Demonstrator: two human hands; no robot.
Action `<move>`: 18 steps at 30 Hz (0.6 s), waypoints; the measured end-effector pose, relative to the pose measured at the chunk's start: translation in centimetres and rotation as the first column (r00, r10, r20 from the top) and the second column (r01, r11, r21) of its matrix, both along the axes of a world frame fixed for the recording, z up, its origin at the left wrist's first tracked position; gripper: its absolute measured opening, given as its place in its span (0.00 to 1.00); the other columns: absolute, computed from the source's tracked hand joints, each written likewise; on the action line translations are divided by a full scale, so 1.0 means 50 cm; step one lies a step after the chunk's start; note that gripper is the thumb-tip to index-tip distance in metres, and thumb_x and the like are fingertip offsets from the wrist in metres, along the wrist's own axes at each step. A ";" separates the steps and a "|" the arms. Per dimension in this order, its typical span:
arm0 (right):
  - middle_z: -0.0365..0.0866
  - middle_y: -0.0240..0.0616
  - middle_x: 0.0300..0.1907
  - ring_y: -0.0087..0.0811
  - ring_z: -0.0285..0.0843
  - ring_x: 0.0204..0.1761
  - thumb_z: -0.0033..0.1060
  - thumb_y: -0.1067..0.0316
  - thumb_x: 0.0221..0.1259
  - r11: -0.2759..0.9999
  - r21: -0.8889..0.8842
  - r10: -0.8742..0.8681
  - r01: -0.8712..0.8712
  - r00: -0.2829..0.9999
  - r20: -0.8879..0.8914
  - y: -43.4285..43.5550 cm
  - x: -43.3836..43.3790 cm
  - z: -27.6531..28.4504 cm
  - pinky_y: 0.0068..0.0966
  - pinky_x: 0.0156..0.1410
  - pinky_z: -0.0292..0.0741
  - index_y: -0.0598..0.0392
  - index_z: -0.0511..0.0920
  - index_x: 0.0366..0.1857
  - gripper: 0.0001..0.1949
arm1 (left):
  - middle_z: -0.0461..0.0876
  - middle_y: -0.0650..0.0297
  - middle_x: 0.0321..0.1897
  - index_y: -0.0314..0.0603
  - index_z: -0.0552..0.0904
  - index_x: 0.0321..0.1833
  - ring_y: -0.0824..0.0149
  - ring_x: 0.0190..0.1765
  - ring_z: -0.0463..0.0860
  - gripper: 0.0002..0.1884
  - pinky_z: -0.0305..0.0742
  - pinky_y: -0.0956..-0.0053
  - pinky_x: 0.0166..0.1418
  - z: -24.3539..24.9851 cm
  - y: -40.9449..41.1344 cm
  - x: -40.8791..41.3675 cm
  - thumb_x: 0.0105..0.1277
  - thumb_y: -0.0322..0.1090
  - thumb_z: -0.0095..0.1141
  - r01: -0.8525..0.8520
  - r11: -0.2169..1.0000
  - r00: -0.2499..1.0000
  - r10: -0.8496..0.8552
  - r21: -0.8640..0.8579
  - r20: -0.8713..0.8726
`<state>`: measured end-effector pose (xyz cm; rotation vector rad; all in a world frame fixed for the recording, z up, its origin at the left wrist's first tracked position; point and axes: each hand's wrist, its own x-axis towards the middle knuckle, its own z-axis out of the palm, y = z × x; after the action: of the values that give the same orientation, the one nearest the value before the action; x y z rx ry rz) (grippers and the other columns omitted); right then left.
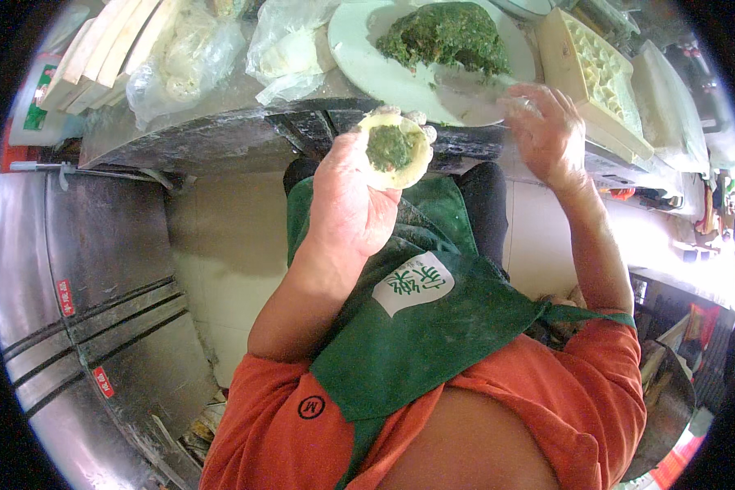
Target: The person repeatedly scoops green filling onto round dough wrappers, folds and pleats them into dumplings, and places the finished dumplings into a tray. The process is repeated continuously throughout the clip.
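My left hand holds a round dough wrapper on its raised fingers, above the apron and short of the counter edge. A flattened mound of chopped green filling covers the wrapper's middle, and the pale rim lies unfolded around it. Flour whitens the fingertips. At the right rim of a large white plate is my right hand, its fingers bent and blurred. Whether something pale is between those fingers is unclear. A big heap of green filling sits on the plate's far part.
Right of the plate stands a pale tray holding many small pleated dumplings. Left of it lie plastic bags of dough and stacked wooden boards. A steel cabinet stands at left, and a dark pan at lower right.
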<state>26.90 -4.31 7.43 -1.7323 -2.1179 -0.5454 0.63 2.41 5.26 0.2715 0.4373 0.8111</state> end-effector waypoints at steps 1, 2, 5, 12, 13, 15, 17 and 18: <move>0.83 0.37 0.49 0.41 0.81 0.48 0.71 0.71 0.45 0.997 0.046 0.066 -0.065 0.997 -0.029 0.003 -0.008 0.002 0.38 0.52 0.79 0.47 0.85 0.41 0.15 | 0.78 0.40 0.59 0.27 0.73 0.61 0.42 0.61 0.79 0.22 0.76 0.52 0.67 0.000 -0.002 0.001 0.75 0.39 0.39 -0.004 1.000 1.000 0.004 0.016 0.000; 0.82 0.37 0.50 0.42 0.80 0.50 0.71 0.70 0.44 0.987 0.094 0.134 -0.128 0.989 -0.056 0.003 -0.028 0.006 0.39 0.54 0.77 0.46 0.85 0.41 0.15 | 0.78 0.41 0.59 0.27 0.74 0.61 0.42 0.61 0.80 0.22 0.76 0.52 0.66 0.001 -0.006 0.003 0.75 0.39 0.41 -0.008 0.999 1.000 0.008 0.031 0.000; 0.81 0.37 0.51 0.47 0.78 0.51 0.73 0.69 0.39 0.929 0.225 0.341 -0.294 0.915 -0.215 -0.004 -0.107 0.004 0.43 0.58 0.74 0.46 0.84 0.40 0.18 | 0.81 0.47 0.55 0.30 0.75 0.61 0.51 0.57 0.82 0.20 0.78 0.58 0.63 -0.002 -0.017 0.005 0.74 0.38 0.46 0.007 0.998 1.000 -0.007 0.064 -0.004; 0.81 0.35 0.47 0.44 0.77 0.48 0.73 0.67 0.39 0.862 0.204 0.506 -0.463 0.778 -0.373 0.018 -0.168 0.000 0.42 0.53 0.71 0.47 0.84 0.32 0.11 | 0.83 0.56 0.48 0.30 0.77 0.59 0.65 0.50 0.82 0.17 0.77 0.71 0.57 0.011 -0.042 0.003 0.75 0.33 0.41 0.078 0.869 0.940 0.099 0.489 -0.326; 0.81 0.35 0.46 0.43 0.77 0.48 0.73 0.67 0.40 0.884 0.186 0.465 -0.429 0.768 -0.440 0.014 -0.171 0.000 0.41 0.53 0.71 0.47 0.84 0.31 0.11 | 0.83 0.56 0.47 0.29 0.78 0.58 0.66 0.49 0.82 0.17 0.76 0.72 0.57 0.013 -0.043 -0.001 0.75 0.33 0.40 0.190 0.701 0.828 0.262 0.688 -0.495; 0.81 0.35 0.43 0.41 0.77 0.47 0.72 0.69 0.41 0.922 0.134 0.373 -0.364 0.735 -0.567 0.001 -0.185 0.005 0.39 0.53 0.71 0.48 0.84 0.30 0.09 | 0.83 0.54 0.50 0.27 0.78 0.57 0.65 0.52 0.81 0.18 0.74 0.73 0.59 0.032 -0.052 -0.007 0.74 0.33 0.42 0.293 0.602 0.750 0.337 0.743 -0.569; 0.81 0.35 0.39 0.41 0.78 0.45 0.71 0.71 0.42 0.939 0.092 0.308 -0.330 0.693 -0.652 -0.005 -0.202 0.009 0.36 0.53 0.72 0.50 0.83 0.27 0.07 | 0.84 0.55 0.48 0.27 0.78 0.58 0.67 0.50 0.80 0.19 0.74 0.73 0.57 0.025 -0.057 -0.009 0.74 0.32 0.40 0.315 0.619 0.773 0.273 0.719 -0.573; 0.81 0.35 0.39 0.41 0.78 0.45 0.71 0.72 0.42 0.950 0.071 0.270 -0.305 0.681 -0.681 -0.010 -0.206 0.007 0.36 0.53 0.72 0.50 0.83 0.27 0.07 | 0.84 0.55 0.48 0.27 0.78 0.58 0.67 0.49 0.81 0.19 0.74 0.74 0.56 0.020 -0.056 -0.012 0.75 0.33 0.39 0.334 0.621 0.785 0.234 0.710 -0.573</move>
<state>16.61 -4.80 7.80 -1.2805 -1.7832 0.2319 0.03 -0.37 6.28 1.4392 0.6697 0.8005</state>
